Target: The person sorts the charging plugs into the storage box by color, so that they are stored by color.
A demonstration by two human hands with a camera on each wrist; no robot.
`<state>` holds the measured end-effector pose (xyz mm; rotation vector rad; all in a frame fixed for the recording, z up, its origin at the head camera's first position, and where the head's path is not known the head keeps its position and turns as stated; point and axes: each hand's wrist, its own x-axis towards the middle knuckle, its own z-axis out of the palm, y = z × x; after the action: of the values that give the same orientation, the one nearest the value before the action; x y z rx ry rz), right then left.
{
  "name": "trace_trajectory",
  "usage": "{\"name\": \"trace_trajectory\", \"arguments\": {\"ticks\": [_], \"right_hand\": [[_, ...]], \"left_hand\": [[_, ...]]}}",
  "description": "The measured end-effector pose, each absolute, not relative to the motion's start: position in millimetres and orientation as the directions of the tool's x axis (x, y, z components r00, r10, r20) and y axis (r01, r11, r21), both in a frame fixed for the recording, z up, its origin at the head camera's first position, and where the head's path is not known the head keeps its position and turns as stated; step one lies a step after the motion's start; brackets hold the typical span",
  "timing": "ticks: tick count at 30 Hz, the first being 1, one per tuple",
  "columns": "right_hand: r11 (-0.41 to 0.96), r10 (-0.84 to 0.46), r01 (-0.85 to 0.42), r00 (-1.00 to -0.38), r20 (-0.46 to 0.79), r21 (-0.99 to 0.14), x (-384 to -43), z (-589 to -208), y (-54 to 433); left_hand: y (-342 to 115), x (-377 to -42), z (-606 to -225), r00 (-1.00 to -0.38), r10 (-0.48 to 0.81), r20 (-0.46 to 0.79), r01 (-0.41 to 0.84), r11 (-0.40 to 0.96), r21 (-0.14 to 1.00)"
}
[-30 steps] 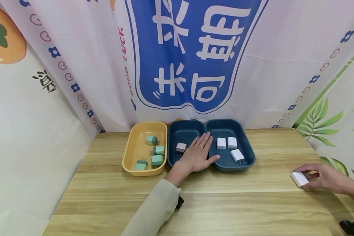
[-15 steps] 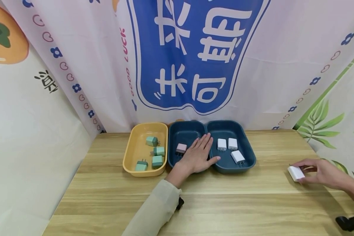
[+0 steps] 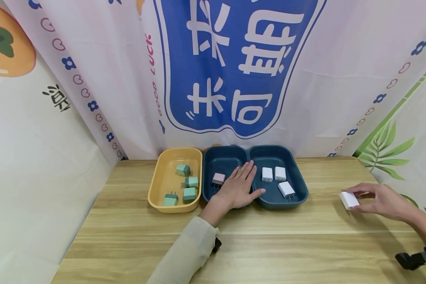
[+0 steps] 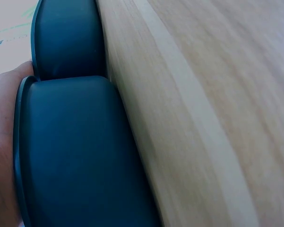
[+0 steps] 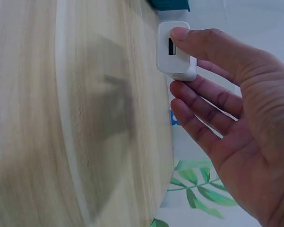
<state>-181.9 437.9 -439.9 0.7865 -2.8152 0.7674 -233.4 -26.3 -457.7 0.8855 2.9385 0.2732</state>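
My right hand (image 3: 385, 201) pinches a white USB charger (image 3: 349, 200) by its edges, over the right part of the table. In the right wrist view the thumb lies on the face of the charger (image 5: 164, 59) beside its dark USB port. My left hand (image 3: 235, 189) rests with straight fingers across the adjoining rims of two dark blue trays. The middle blue tray (image 3: 224, 152) has a pink-and-grey charger (image 3: 218, 178) in it, partly beside my wrist. Inside the right blue tray (image 3: 298, 173) lie three white chargers (image 3: 286, 189).
A yellow tray (image 3: 159, 169) with several green chargers (image 3: 189, 194) stands left of the blue trays, in one row with them. Behind the wooden table (image 3: 287, 244) hangs a printed curtain (image 3: 316, 98), close to the trays' far ends.
My right hand has moved left and toward the back of the table with the white charger in its fingers. The left hand stays in place on the trays.
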Motion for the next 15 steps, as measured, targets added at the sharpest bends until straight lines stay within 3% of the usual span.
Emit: {"name": "trace_trajectory", "arguments": {"ticks": [8, 15], "right_hand": [[0.707, -0.457, -0.521, -0.853, 0.252, -0.478, -189, -437, 430], [0.727, -0.462, -0.532, -0.847, 0.264, -0.434, -194, -432, 420]], "left_hand": [[-26, -233, -458, -0.835, 0.550, -0.006, 0.539, 0.820, 0.191], [-27, -233, -458, -0.834, 0.551, -0.005, 0.540, 0.820, 0.190]]}}
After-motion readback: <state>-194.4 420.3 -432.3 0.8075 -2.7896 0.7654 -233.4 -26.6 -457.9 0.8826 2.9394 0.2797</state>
